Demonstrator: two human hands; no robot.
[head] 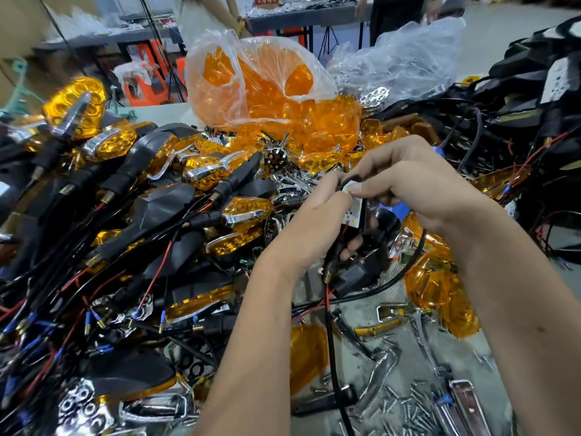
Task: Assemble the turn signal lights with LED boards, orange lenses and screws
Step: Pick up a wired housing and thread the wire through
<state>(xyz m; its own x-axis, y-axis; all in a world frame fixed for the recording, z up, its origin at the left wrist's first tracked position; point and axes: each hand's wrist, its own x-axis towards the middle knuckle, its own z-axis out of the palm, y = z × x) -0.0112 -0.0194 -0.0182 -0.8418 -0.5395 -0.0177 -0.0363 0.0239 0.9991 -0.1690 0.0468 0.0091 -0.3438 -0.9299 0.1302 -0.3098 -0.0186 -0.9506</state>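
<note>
A small white LED board [353, 207] dotted with pale yellow diodes sits at the centre of the bench, held upright between both hands above a black plastic turn signal housing [361, 272]. The left hand [311, 221] comes up from below with its forearm angled toward the middle; its fingers curl round the board's left edge and reach under the housing, a fingertip showing beneath it. The right hand [408, 187] arches over from the right, wrist raised, thumb and forefinger pinching the board's top corner while the other fingers fold round a blue-handled screwdriver [399, 209] tucked in the palm. Thin red and black wires [328, 297] trail from the housing down toward the near edge.

Just below lie chrome trim pieces [390, 313] and a scatter of small silver screws [405, 407] on the grey tabletop [465, 347]. Loose orange translucent lenses [440, 294] rest to the right of the hands. To the left spreads a heap of finished black-and-orange turn signal lights [151, 190], tangled with wiring. Behind the hands stands a clear plastic bag of orange lenses [251, 86], with a second clear bag of pale parts [402, 61] beside it and a dark pile of black housings and cables [518, 99] at far right.
</note>
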